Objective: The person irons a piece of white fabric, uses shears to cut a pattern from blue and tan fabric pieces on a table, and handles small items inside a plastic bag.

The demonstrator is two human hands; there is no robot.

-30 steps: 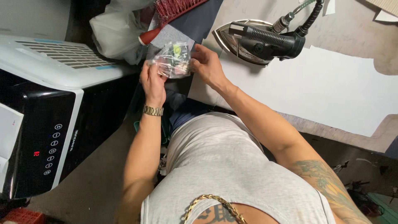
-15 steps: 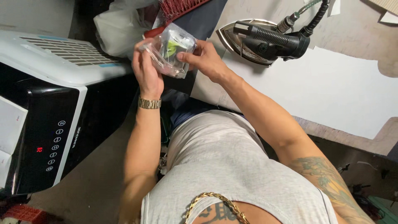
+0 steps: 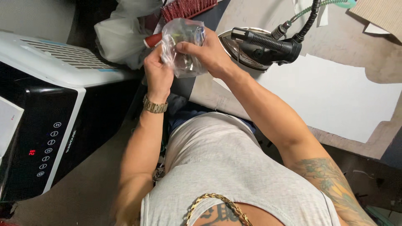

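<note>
Clear plastic bag, now lifted higher, pinched shut between left hand and right hand fingers beside the steam iron.

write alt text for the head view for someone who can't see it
Seen from above, a person's left hand and right hand hold a crinkled clear plastic bag between them at the edge of a worktable. A steam iron rests on the table beside white paper; a black-and-white appliance stands at left.
</note>
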